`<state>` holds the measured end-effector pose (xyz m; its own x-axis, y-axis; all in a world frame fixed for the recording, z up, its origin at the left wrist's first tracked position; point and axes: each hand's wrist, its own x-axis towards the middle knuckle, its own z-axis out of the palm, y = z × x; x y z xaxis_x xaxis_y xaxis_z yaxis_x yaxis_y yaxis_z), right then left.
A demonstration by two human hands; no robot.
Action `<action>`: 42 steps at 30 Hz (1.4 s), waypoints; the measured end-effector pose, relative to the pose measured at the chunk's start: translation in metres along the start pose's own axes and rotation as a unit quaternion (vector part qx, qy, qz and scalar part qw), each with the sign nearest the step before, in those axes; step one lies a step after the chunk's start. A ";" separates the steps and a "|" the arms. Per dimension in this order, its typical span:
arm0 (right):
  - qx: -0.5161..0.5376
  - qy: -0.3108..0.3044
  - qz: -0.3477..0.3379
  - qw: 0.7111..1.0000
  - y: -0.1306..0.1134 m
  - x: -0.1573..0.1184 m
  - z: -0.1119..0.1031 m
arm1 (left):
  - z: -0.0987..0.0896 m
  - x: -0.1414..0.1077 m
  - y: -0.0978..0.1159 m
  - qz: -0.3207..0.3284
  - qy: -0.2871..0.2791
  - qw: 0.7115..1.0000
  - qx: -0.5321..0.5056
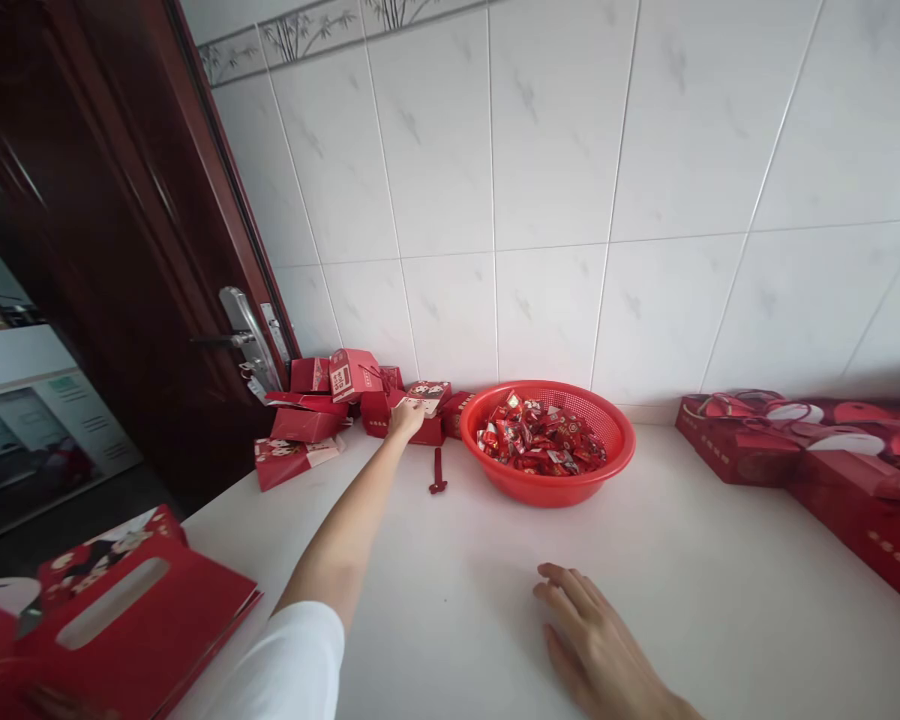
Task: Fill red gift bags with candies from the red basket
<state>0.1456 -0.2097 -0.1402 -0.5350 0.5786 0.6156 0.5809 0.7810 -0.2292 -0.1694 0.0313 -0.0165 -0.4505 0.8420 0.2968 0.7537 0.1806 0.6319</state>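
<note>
My left hand (406,416) is stretched out to the back of the table, its fingers closed on the edge of a small red gift box (429,430) with a patterned top. Part of that box is hidden behind the hand. Low over the white tabletop, my right hand (589,635) is open and holds nothing, its fingers loosely bent. Beyond it stands a red plastic basket (547,490) holding many red-wrapped candies (544,438). Between the basket and my left forearm lies a dark red strip with a shaped end (438,472).
More red boxes (307,425) are piled at the back left, near a dark wooden door (120,200). Large red boxes with handles (150,610) occupy the near left. Red boxes with ribbons (750,450) line the right side. A tiled wall (547,180) bounds the table's back.
</note>
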 end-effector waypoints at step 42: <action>0.266 0.048 0.336 0.902 0.025 0.013 -0.034 | -0.006 -0.185 0.071 0.054 -0.459 0.789 -0.405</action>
<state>0.1741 -0.1912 -0.1121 -0.1007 0.9607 0.2588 0.3640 0.2776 -0.8891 -0.0355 -0.1148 -0.0224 0.4126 0.9105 -0.0282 0.0430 0.0114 0.9990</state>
